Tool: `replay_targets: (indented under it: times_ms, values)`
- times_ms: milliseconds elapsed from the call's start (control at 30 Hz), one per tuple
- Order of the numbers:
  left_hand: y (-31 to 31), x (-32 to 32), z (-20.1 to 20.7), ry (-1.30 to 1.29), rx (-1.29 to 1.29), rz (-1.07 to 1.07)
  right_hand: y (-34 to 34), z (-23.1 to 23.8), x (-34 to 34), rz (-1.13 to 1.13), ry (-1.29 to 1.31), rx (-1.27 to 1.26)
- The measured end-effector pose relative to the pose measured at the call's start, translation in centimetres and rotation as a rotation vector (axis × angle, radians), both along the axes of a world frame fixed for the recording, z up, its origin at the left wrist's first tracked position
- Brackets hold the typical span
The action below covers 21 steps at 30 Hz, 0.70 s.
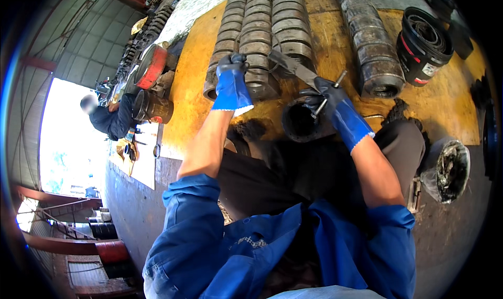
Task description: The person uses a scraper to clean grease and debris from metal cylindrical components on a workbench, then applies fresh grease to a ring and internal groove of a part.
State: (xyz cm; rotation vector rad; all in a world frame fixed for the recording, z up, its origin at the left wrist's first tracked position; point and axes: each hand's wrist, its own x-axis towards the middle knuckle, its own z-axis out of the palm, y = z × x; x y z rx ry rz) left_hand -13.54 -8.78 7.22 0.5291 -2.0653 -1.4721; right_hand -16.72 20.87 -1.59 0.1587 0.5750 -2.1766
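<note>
My left hand, in a blue glove with a dark, grimy front, is closed in a fist beside the rows of ring-shaped metal parts. Whatever it may hold is hidden. In the same kind of glove, my right hand is closed around a flat metal blade that points up and left. A thin metal rod also sticks out of that grip, above and below the fingers. Just under my right hand stands a dark hollow metal cylinder, its round opening facing up.
A single row of metal rings lies right of my right hand on the yellow-brown board. Beyond it stands a black bucket. A plastic-lined container sits by my right knee. Further left, another person sits near a rusty bucket.
</note>
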Motion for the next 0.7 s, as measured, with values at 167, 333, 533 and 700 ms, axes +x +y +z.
replay_targets:
  times_ms: [167,333,533,700]
  values:
    - [-2.0,2.5,-1.5,0.089,0.261,0.142,-0.7,2.9,1.3,-0.075,0.034,0.086]
    - [-0.4,2.4,0.9,0.194,0.578,0.180,-1.6,3.5,2.4,-0.080,-0.060,0.101]
    - [0.0,2.2,0.4,0.259,0.526,0.112,-1.6,3.0,2.3,-0.094,-0.139,0.015]
    - [1.3,2.2,0.6,0.311,0.498,0.105,-1.2,1.2,1.7,-0.019,-0.203,-0.165]
